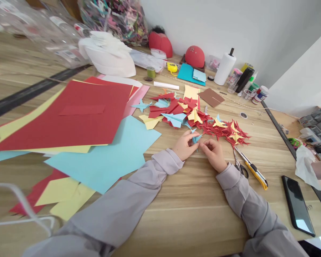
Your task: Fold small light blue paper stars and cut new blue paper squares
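A small folded blue paper crane (196, 139) is pinched between the fingers of my left hand (184, 145). Close on its right is my right hand (213, 151), its thumb and forefinger pressed together at the paper's lower edge; whether they grip it is hard to see. Just beyond both hands spreads a heap of folded red, yellow and blue paper pieces (176, 107), with red and yellow paper cranes (232, 132) at its right end. Scissors (240, 167) and a yellow utility knife (253, 167) lie right of my right hand.
Red card sheets (96, 128) and a blue sheet (117, 157) overlap at left. A phone (298, 205) lies at right. Along the wall stand a white bottle (225, 69), a red dome (194, 56) and small jars (260, 94). A white cable (24, 203) curves at lower left.
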Motion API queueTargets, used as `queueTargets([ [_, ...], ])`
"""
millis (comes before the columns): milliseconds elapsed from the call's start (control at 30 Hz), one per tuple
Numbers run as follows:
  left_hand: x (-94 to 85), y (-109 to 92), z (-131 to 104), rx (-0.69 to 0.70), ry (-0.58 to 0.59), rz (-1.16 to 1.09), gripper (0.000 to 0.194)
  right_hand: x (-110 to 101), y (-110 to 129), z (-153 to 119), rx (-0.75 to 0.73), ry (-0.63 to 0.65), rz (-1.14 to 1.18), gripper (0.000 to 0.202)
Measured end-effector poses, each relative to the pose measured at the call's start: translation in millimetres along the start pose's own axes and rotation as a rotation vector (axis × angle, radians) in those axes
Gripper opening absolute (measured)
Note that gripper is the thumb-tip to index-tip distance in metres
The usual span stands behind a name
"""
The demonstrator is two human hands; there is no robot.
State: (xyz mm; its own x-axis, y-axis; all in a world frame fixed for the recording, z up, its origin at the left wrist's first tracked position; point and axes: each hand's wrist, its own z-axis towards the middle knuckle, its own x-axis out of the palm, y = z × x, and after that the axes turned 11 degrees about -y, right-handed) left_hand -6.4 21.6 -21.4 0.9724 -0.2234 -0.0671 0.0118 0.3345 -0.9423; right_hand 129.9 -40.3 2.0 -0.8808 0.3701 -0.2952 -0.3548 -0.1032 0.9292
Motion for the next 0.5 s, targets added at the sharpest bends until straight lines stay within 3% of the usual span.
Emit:
queueTargets([
  [300,1.0,-3.1,-2.4,-0.077,0.066,-0.221,0.051,3.4,-3.0,-0.7,-0.06,-0.005,-0.081,0.017],
  [500,1.7,-0.9,-3.0,-0.102,0.084,-0.267,0.055,3.5,-13.1,2.2,0.0,-0.013,0.023,0.017],
])
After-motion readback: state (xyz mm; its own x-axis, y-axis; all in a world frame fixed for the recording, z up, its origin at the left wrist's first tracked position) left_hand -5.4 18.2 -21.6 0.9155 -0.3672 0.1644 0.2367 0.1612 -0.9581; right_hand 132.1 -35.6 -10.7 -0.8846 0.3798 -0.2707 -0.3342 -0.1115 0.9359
